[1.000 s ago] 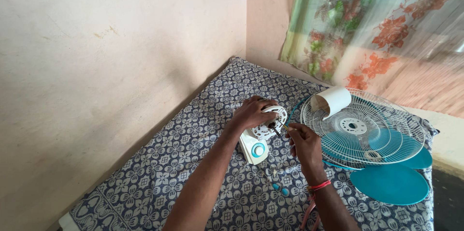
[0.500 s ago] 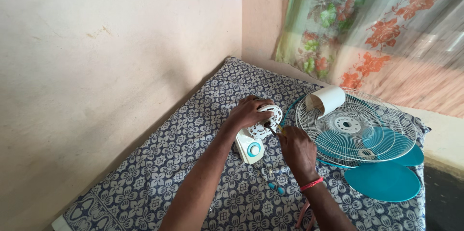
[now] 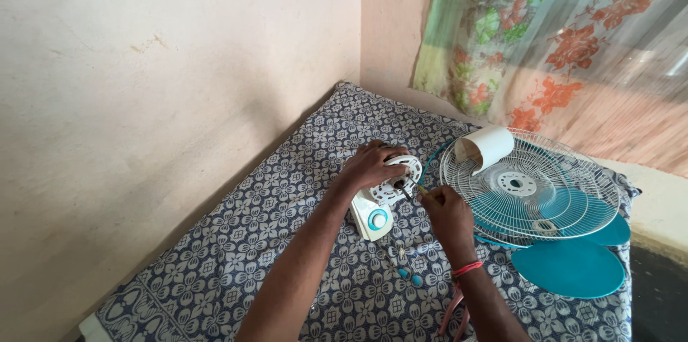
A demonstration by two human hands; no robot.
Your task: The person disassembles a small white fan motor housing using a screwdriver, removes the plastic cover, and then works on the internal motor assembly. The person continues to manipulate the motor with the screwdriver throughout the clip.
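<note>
My left hand grips the top of a white fan motor housing with a teal round knob, lying on the patterned cloth. My right hand holds a thin screwdriver whose tip touches the housing's round white face. A red band sits on my right wrist. Small teal and white parts lie on the cloth just below the housing.
A white wire fan grille lies to the right over teal fan blades, with a white cylindrical cover on its edge. The blue-and-white patterned cloth covers the floor by the wall. A floral curtain hangs behind.
The view has shifted slightly; both hands stay on the motor housing, with the right hand edging closer to its face.
</note>
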